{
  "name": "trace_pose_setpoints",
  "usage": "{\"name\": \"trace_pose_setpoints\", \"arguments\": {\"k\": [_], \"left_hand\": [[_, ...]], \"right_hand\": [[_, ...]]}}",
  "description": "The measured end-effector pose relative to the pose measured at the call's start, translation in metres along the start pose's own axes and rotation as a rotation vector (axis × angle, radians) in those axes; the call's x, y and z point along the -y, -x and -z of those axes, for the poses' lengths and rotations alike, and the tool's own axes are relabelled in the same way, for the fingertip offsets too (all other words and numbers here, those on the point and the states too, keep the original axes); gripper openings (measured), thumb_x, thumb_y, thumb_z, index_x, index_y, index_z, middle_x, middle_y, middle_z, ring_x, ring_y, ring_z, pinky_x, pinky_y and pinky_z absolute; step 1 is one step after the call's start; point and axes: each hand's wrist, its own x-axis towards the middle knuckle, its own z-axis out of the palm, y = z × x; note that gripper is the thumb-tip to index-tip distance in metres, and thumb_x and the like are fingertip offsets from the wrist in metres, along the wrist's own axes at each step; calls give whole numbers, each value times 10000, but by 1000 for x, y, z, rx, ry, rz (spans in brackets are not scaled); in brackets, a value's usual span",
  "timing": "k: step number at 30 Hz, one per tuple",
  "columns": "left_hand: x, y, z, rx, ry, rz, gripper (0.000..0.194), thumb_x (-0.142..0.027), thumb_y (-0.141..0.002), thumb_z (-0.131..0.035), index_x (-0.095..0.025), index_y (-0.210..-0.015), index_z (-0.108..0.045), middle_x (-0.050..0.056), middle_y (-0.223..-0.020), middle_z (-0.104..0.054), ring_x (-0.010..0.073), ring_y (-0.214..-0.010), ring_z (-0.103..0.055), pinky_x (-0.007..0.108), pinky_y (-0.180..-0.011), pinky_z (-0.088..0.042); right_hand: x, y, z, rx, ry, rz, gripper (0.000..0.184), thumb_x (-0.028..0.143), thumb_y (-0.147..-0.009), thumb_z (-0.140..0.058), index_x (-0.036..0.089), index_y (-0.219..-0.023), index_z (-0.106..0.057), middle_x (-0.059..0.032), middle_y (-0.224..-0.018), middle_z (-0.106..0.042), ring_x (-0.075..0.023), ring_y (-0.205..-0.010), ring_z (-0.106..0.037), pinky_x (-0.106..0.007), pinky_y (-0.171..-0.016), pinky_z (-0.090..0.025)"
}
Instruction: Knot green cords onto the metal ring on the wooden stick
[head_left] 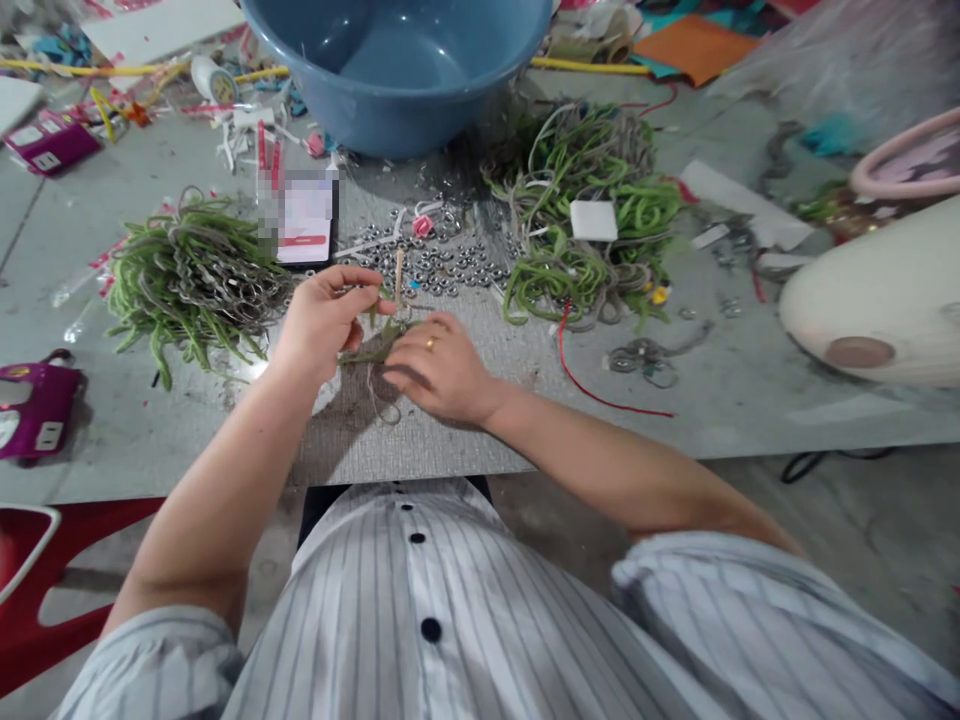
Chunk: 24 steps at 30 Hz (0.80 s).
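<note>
Near the table's front middle, my left hand (315, 318) has its thumb and forefinger pinched on a thin green cord (367, 357). My right hand (446, 372), with a ring on one finger, is curled over the same cord just to the right. Its fingertips partly hide the cord. A loose thin grey loop (386, 412) hangs below, between the hands. Just beyond the fingers, a small wooden stick (400, 275) points away from me. Many small metal rings (469, 265) lie scattered behind it, with a pink rose-shaped piece (422, 227) among them.
A blue basin (405, 112) stands at the back. Green and grey cord bundles lie left (187, 265) and right (592, 170), the right one under a white square (594, 220). A phone (306, 222), red cord (600, 392), purple case (37, 410) and large cream object (885, 290) surround my hands.
</note>
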Motion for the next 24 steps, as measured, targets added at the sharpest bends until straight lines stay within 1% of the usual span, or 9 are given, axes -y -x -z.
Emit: {"name": "trace_pose_setpoints", "arguments": {"k": [3, 5, 9, 12, 15, 17, 21, 22, 24], "left_hand": [[13, 0, -7, 23, 84, 55, 85, -149, -785, -565, -164, -866, -587, -29, -685, -675, 13, -276, -351, 177, -279, -236], [20, 0, -10, 26, 106, 65, 78, -148, -777, -572, -165, -850, -593, -54, -636, -635, 15, -270, -363, 172, -269, -240], [27, 3, -17, 63, 120, 53, 55, -144, -763, -584, -167, -809, -602, -91, -493, -503, 38, -257, -368, 175, -253, -230], [27, 6, -20, 100, 124, 69, 40, -163, -761, -592, -165, -800, -600, -86, -481, -491, 43, -265, -364, 178, -257, -234], [27, 7, -18, 104, 61, 66, 44, -166, -761, -584, -166, -802, -600, -80, -504, -500, 41, -276, -359, 183, -273, -231], [28, 6, -15, 74, -68, -12, 68, -150, -760, -566, -165, -807, -614, -70, -518, -512, 43, -309, -373, 182, -308, -254], [34, 7, -7, -99, -389, -403, 190, -130, -738, -570, -172, -899, -661, -9, -715, -617, 58, -514, -488, 167, -448, -365], [34, 8, -6, -102, -407, -472, 250, -123, -734, -563, -182, -957, -660, 6, -821, -643, 54, -545, -500, 164, -467, -381], [34, 11, -6, 12, -352, -483, 376, -101, -737, -524, -210, -1082, -626, 28, -1044, -649, 34, -530, -502, 162, -459, -400]], "right_hand": [[-9, 0, 6, -169, 26, -115, 333, 441, -976, -394, 207, -894, -617, -21, -802, -688, -174, -789, -577, -367, -824, -339], [-14, -1, 7, -201, 74, -118, 295, 436, -973, -410, 214, -975, -603, -16, -809, -675, -178, -795, -560, -365, -818, -329], [-17, -4, 6, -182, 191, -20, 242, 368, -981, -400, 250, -1071, -590, -23, -935, -672, -193, -896, -544, -380, -845, -302], [-17, -6, 5, -247, 232, 80, 190, 301, -971, -427, 235, -960, -605, -16, -895, -658, -178, -885, -529, -368, -832, -301], [-18, -7, 5, -258, 200, 73, 178, 285, -954, -453, 234, -866, -599, -3, -848, -649, -169, -852, -528, -363, -817, -307], [-19, -8, 4, -236, 123, 5, 171, 284, -937, -452, 235, -855, -593, -5, -848, -649, -173, -843, -537, -367, -808, -320], [-24, -7, 3, -248, -27, -129, 175, 323, -912, -465, 234, -833, -593, -18, -833, -649, -187, -834, -561, -375, -801, -369], [-25, -6, 3, -258, -46, -152, 187, 345, -913, -470, 237, -829, -598, -17, -823, -648, -190, -832, -565, -378, -802, -378], [-27, -5, 3, -275, -77, -172, 202, 374, -918, -480, 247, -832, -610, -13, -812, -648, -193, -835, -571, -381, -803, -389]]}}
